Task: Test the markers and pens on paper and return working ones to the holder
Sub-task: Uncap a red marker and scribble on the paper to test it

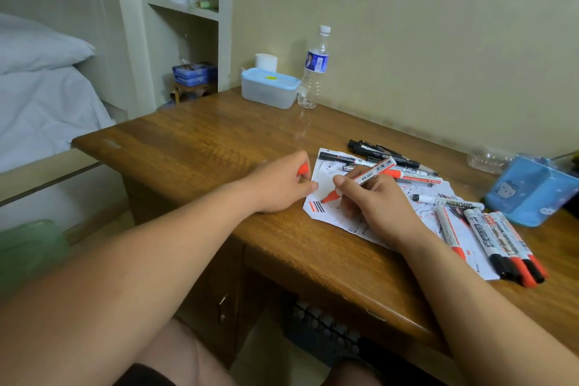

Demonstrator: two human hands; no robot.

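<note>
Head view, my right hand (376, 207) pinching one red marker (371, 173), tip on one paper sheet (336, 218), my left hand (279, 182) gripping one red cap (303, 170), roughly five capped markers (501, 240) beside

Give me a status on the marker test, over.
Left hand holds the red cap. Right hand grips the red marker, tip on the paper beside test strokes. Blue holder far right, nothing blocking.

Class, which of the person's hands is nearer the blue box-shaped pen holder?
Right. The right hand rests on the white paper, left of the blue pen holder; the left hand is farther left.
</note>
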